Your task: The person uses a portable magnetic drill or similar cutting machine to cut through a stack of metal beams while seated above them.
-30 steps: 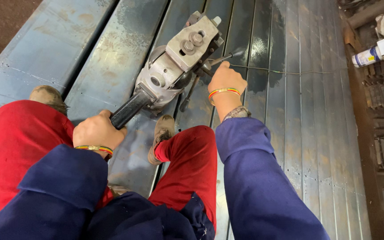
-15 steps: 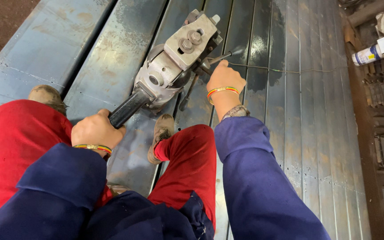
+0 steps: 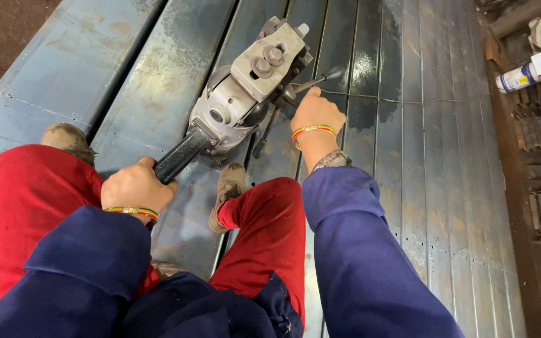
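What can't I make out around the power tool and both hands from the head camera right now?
- Head view: the working end of the power tool is hidden under its own body.
- Right hand: fingers curl out of sight around the side lever.
- Left hand covers the black handle end.
- White bottle: too small to identify.

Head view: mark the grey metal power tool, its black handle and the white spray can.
grey metal power tool [image 3: 245,94], head view, on its body housing.
black handle [image 3: 180,156], head view, on the grip just above the left hand [image 3: 134,186].
white spray can [image 3: 518,76], head view, on its side wall.
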